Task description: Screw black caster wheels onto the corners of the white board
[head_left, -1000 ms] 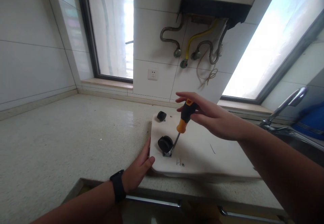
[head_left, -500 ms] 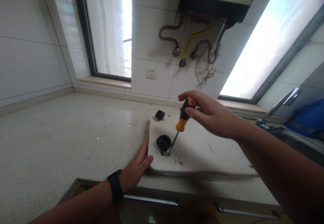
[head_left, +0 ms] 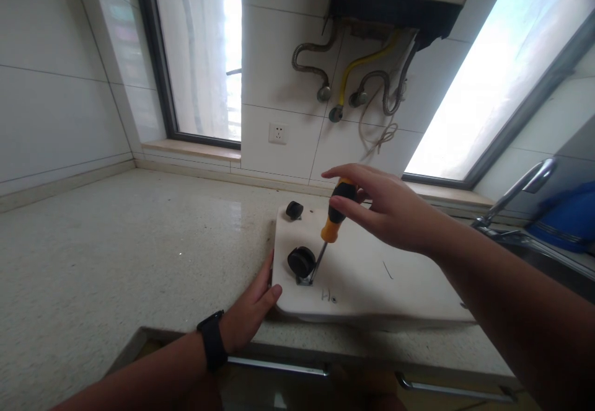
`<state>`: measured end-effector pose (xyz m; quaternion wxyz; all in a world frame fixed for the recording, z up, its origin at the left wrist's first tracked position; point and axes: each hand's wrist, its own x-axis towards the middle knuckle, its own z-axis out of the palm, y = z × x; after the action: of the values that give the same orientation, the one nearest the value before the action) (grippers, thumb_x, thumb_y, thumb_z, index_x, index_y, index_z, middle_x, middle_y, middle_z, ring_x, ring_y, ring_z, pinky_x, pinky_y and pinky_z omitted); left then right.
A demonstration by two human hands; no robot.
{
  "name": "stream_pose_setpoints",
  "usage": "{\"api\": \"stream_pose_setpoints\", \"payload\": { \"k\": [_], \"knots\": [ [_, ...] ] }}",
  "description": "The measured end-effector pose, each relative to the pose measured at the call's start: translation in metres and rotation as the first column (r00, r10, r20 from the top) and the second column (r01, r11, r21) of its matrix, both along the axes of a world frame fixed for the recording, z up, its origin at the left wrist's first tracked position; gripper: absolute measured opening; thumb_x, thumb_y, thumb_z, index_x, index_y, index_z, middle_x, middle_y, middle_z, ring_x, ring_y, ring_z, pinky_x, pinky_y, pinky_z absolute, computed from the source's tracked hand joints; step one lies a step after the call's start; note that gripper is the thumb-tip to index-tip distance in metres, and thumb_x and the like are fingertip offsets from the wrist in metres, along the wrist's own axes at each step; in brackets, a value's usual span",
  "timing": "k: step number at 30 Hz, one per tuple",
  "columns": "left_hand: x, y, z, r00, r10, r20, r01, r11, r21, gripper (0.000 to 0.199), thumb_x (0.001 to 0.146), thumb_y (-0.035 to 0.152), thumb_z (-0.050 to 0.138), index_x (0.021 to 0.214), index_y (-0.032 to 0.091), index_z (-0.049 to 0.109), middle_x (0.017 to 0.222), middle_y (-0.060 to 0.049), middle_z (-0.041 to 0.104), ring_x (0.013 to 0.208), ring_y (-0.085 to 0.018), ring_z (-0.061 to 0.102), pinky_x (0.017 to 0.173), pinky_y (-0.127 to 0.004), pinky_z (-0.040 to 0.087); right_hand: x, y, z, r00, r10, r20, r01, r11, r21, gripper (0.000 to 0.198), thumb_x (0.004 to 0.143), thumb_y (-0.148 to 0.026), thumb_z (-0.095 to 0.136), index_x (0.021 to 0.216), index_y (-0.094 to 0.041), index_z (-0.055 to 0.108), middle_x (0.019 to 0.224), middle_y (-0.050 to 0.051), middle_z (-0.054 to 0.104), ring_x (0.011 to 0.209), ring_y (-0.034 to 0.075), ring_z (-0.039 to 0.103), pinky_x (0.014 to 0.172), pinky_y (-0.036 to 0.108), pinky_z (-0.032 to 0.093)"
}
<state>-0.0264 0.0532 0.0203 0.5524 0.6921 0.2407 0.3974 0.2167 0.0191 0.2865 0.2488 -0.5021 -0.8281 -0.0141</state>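
Note:
A white rounded board (head_left: 367,281) lies on the counter with two black casters on its left end. My right hand (head_left: 390,209) is closed around the black and yellow handle of a screwdriver (head_left: 330,231). The screwdriver leans slightly, its shaft running down to the metal mounting plate of the near caster (head_left: 301,262). Whether the tip sits in a screw is too small to tell. Farther back stands the other caster (head_left: 294,210). My left hand (head_left: 248,315), with a black watch on the wrist, grips the board's left edge near the front corner, thumb against the corner.
The speckled counter (head_left: 139,262) extends to the left. At the right are a sink with a chrome faucet (head_left: 515,194) and a blue object (head_left: 564,216). Hoses (head_left: 367,57) hang under a wall-mounted heater (head_left: 395,11). Drawer handles (head_left: 279,366) run below the counter's front edge.
My right hand and the screwdriver handle have shifted slightly left, and the fingers have turned a little around the handle. My left hand keeps its place on the board.

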Motion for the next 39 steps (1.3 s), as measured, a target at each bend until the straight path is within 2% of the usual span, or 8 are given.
{"api": "stream_pose_setpoints", "payload": {
  "k": [3, 6, 14, 20, 25, 29, 35, 39],
  "knots": [
    [-0.001, 0.000, -0.001, 1.000, -0.009, -0.003, 0.009, 1.000, -0.003, 0.083, 0.108, 0.056, 0.046, 0.174, 0.028, 0.004, 0.182, -0.006, 0.017, 0.168, -0.033, 0.012, 0.138, -0.055, 0.008, 0.007, -0.002, 0.002, 0.983, 0.140, -0.115, -0.159, 0.971, -0.180, 0.067, 0.100, -0.038, 0.057, 0.164, -0.032, 0.040, 0.151, 0.013, 0.060, 0.124, 0.030, 0.068, 0.101, 0.051, 0.061],
    [-0.002, 0.000, 0.000, 1.000, -0.007, -0.012, 0.007, 1.000, -0.007, 0.083, 0.108, 0.056, 0.046, 0.174, 0.028, 0.005, 0.182, -0.006, 0.015, 0.168, -0.033, 0.011, 0.138, -0.055, 0.009, 0.009, -0.002, 0.002, 0.964, 0.200, -0.173, -0.238, 0.942, -0.237, 0.067, 0.099, -0.038, 0.062, 0.163, -0.031, 0.041, 0.144, 0.011, 0.065, 0.123, 0.027, 0.070, 0.105, 0.048, 0.060],
    [-0.001, 0.000, -0.001, 1.000, 0.007, -0.020, -0.007, 1.000, 0.000, 0.085, 0.107, 0.059, 0.046, 0.174, 0.025, 0.007, 0.182, -0.006, 0.013, 0.168, -0.035, 0.010, 0.138, -0.056, 0.009, -0.007, 0.002, -0.005, 0.998, -0.058, 0.001, 0.058, 0.998, -0.006, 0.053, 0.094, -0.058, 0.068, 0.136, -0.025, 0.064, 0.114, 0.012, 0.076, 0.093, 0.029, 0.074, 0.088, 0.055, 0.063],
    [-0.002, 0.001, -0.003, 1.000, 0.003, -0.021, -0.003, 1.000, 0.000, 0.085, 0.108, 0.057, 0.046, 0.174, 0.025, 0.005, 0.183, -0.006, 0.012, 0.168, -0.033, 0.010, 0.138, -0.055, 0.007, 0.006, 0.004, 0.003, 0.951, 0.201, -0.234, -0.256, 0.937, -0.239, 0.059, 0.097, -0.039, 0.066, 0.154, -0.031, 0.052, 0.150, 0.010, 0.064, 0.128, 0.029, 0.069, 0.109, 0.051, 0.058],
    [-0.002, 0.001, -0.002, 0.999, 0.011, -0.033, -0.011, 1.000, 0.000, 0.084, 0.108, 0.057, 0.046, 0.174, 0.025, 0.006, 0.182, -0.007, 0.015, 0.168, -0.034, 0.014, 0.138, -0.057, 0.009, 0.001, 0.007, 0.001, 0.983, -0.069, -0.170, 0.052, 0.993, -0.105, 0.050, 0.081, -0.060, 0.081, 0.113, -0.023, 0.071, 0.094, 0.007, 0.078, 0.084, 0.028, 0.076, 0.082, 0.050, 0.064],
    [-0.001, 0.000, 0.001, 1.000, 0.013, -0.023, -0.013, 1.000, -0.004, 0.083, 0.108, 0.057, 0.046, 0.174, 0.026, 0.007, 0.182, -0.007, 0.014, 0.168, -0.035, 0.013, 0.137, -0.057, 0.010, -0.006, 0.006, -0.003, 0.970, -0.239, -0.052, 0.240, 0.971, 0.020, 0.055, 0.079, -0.070, 0.077, 0.103, -0.021, 0.070, 0.088, 0.011, 0.077, 0.079, 0.033, 0.072, 0.071, 0.055, 0.061],
    [-0.001, -0.001, 0.002, 1.000, -0.016, 0.013, 0.016, 1.000, -0.009, 0.084, 0.108, 0.056, 0.047, 0.174, 0.027, 0.006, 0.182, -0.006, 0.014, 0.168, -0.034, 0.010, 0.138, -0.056, 0.010, 0.003, 0.005, 0.000, 0.945, 0.167, -0.280, -0.229, 0.951, -0.208, 0.057, 0.101, -0.043, 0.061, 0.156, -0.029, 0.051, 0.148, 0.011, 0.065, 0.129, 0.029, 0.067, 0.107, 0.052, 0.058],
    [-0.001, 0.000, 0.000, 1.000, 0.003, -0.012, -0.003, 1.000, 0.000, 0.085, 0.107, 0.058, 0.047, 0.174, 0.026, 0.006, 0.183, -0.006, 0.012, 0.168, -0.036, 0.009, 0.138, -0.056, 0.009, 0.001, 0.008, 0.000, 0.949, 0.128, -0.287, -0.183, 0.968, -0.173, 0.052, 0.092, -0.048, 0.075, 0.137, -0.024, 0.065, 0.121, 0.010, 0.077, 0.111, 0.028, 0.075, 0.101, 0.051, 0.061]
  ]
}}
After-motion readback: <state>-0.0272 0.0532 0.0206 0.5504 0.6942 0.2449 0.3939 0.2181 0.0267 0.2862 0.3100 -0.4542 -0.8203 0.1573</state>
